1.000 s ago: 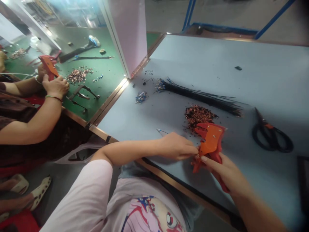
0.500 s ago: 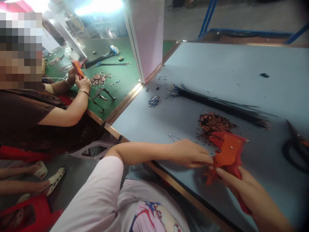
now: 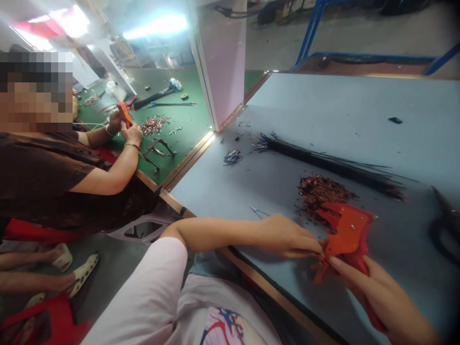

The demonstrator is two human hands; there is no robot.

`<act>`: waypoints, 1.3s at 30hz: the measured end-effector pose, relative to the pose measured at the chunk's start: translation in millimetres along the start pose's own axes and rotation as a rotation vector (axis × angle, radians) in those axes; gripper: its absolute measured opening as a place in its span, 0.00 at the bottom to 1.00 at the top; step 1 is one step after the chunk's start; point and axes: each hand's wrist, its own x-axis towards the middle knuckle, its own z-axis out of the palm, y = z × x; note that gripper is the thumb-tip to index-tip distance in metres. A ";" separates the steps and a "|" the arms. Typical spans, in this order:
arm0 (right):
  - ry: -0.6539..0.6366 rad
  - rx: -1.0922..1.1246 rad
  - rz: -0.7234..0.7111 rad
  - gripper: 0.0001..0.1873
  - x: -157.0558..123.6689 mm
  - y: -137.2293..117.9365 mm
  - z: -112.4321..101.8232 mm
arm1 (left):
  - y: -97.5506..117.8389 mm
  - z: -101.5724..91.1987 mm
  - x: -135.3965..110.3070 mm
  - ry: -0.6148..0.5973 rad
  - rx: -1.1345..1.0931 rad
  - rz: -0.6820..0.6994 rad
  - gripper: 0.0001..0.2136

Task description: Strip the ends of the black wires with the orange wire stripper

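My right hand [image 3: 388,292] is wrapped round the handles of an orange-and-red wire stripper [image 3: 347,232], whose jaw end points up and left. My left hand [image 3: 293,237] is closed in a pinch beside the tool's lower jaw, touching it. From behind the left hand a thin wire [image 3: 257,210] with a blue-and-silver tip sticks out to the left; the part between the fingers is hidden. Right behind the tool lies a heap of copper and dark scraps [image 3: 321,191]. A long bundle of black wires [image 3: 327,165] rests farther back, its blue tips at the left end.
A small pile of blue-tipped bits [image 3: 232,157] lies left of the bundle. Dark-handled scissors [image 3: 445,225] stand at the right. A white partition [image 3: 224,62] separates the blue table [image 3: 319,100] from a green one [image 3: 183,127], where a co-worker [image 3: 108,172] handles a similar tool.
The whole view has shifted slightly, so everything appears a little lower and to the right. Both hands keep the same hold by the wire stripper.
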 end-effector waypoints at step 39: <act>-0.035 0.688 -0.003 0.22 16.0 -3.9 -12.1 | -33.3 -6.0 15.5 0.245 -0.139 -0.443 0.07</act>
